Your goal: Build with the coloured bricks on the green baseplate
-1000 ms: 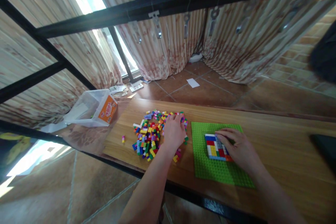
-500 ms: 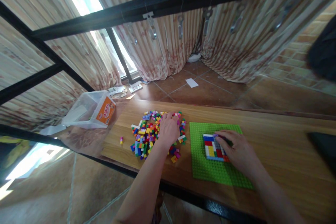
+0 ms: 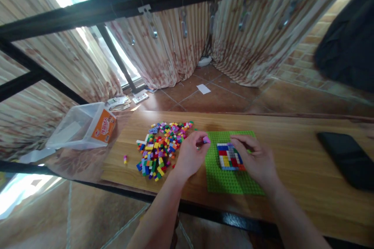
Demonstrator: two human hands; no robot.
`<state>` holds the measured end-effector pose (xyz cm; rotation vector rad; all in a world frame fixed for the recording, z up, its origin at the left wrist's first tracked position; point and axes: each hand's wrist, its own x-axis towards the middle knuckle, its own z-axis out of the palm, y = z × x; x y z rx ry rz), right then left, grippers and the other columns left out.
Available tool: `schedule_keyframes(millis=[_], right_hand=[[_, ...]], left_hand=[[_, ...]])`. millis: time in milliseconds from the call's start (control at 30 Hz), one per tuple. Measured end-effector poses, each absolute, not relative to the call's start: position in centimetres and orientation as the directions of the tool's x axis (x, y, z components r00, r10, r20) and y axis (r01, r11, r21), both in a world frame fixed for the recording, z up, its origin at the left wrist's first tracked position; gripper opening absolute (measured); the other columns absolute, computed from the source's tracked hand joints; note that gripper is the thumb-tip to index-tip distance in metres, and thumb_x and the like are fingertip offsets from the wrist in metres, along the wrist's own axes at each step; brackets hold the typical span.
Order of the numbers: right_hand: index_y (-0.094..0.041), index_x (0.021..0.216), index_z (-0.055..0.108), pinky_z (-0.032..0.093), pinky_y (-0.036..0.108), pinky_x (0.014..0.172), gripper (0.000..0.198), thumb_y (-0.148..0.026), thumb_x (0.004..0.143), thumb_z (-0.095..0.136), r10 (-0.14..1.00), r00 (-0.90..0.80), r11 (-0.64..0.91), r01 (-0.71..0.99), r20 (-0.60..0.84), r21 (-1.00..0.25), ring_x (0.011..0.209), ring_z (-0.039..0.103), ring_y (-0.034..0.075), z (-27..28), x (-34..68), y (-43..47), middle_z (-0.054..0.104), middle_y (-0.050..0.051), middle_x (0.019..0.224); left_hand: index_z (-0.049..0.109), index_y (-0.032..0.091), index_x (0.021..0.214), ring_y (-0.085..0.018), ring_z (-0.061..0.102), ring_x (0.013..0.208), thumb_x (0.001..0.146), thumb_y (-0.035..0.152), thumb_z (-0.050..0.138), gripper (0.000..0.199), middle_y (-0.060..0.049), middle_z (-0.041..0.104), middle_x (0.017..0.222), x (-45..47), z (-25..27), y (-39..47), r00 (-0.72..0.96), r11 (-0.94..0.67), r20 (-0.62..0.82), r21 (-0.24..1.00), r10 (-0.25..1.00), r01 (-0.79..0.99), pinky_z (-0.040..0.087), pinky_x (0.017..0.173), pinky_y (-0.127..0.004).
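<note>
My left hand (image 3: 191, 155) pinches a pinkish-purple toy brick (image 3: 206, 139) between thumb and fingertips, just above the left edge of the green baseplate (image 3: 219, 181). On that baseplate lies a flat rectangle of joined bricks (image 3: 226, 160), in blue, red, yellow and white rows with a pale border. My right hand (image 3: 257, 159) is bent over the right side of this rectangle, its fingers curled and the fingertips at the top edge. What those fingers hold, if anything, is hidden. A loose heap of mixed bricks (image 3: 159, 149) lies to the left of my left hand.
One small pink and yellow piece (image 3: 125, 159) lies apart on the wooden table (image 3: 292, 155). A clear plastic bin (image 3: 84, 124) with an orange label stands at the left end. A black phone-like slab (image 3: 346, 159) lies on the right. A dark metal bar (image 3: 117, 13) crosses above.
My left hand has come out of the brick heap and moved right to the baseplate, now with a pinkish-purple brick. My right hand stays over the joined bricks. The view has shifted right.
</note>
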<state>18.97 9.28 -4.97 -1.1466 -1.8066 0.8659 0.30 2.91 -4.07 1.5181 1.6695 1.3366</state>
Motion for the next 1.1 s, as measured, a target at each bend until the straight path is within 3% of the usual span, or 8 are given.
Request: schedule_keyframes(millis=[167,400,567,733,1100], right_hand=[[-0.022,0.101,0.072,0.053,0.034,0.078,0.029,-0.044,0.084,0.064,0.927,-0.343,0.236,0.219,0.152,-0.947,0.086,0.067,0.019,-4.9,17.1,7.8,0.073,0.005,0.099],[-0.021,0.102,0.071,0.053,0.035,0.079,0.027,-0.038,0.082,0.065,0.93,-0.357,0.157,0.178,0.085,-0.971,0.089,0.068,0.02,-5.1,17.0,7.6,0.074,0.006,0.099],[-0.024,0.105,0.072,0.053,0.031,0.072,0.026,-0.036,0.083,0.063,0.909,-0.398,0.233,0.234,0.126,-0.944,0.083,0.067,0.017,-4.6,17.1,7.4,0.073,0.005,0.098],[-0.024,0.089,0.074,0.051,0.029,0.069,0.017,-0.035,0.084,0.063,0.888,-0.413,0.333,0.275,0.202,-0.902,0.079,0.065,0.017,-4.2,17.2,7.4,0.072,0.004,0.087],[-0.02,0.092,0.071,0.053,0.031,0.073,0.025,-0.042,0.08,0.067,0.924,-0.37,0.157,0.146,0.093,-0.977,0.078,0.066,0.017,-4.7,17.7,7.7,0.073,0.004,0.088]], left_hand=[[0.067,0.018,0.1,-0.015,0.066,0.085,0.082,0.009,0.061,0.021,-0.004,0.069,0.095,2.3,-4.2,3.2,-0.19,-0.167,0.238,0.93,0.952,0.327,0.055,0.081,-0.029],[0.06,0.018,0.112,-0.016,0.068,0.087,0.081,0.009,0.061,0.032,-0.005,0.071,0.099,2.5,-4.0,3.0,-0.173,-0.14,0.19,0.955,0.966,0.262,0.054,0.084,-0.03],[0.059,0.017,0.1,-0.014,0.065,0.082,0.076,0.007,0.061,0.026,-0.003,0.068,0.09,2.2,-3.5,2.9,-0.155,-0.125,0.191,0.925,0.969,0.359,0.052,0.077,-0.026],[0.059,0.017,0.095,-0.013,0.06,0.074,0.076,0.007,0.059,0.022,-0.001,0.065,0.083,2.0,-3.5,2.8,-0.13,-0.123,0.194,0.898,0.972,0.422,0.049,0.07,-0.024],[0.065,0.016,0.088,-0.014,0.059,0.076,0.083,0.015,0.06,0.007,-0.002,0.065,0.081,2.4,-3.5,3.0,-0.18,-0.137,0.182,0.961,0.967,0.239,0.049,0.073,-0.026]])
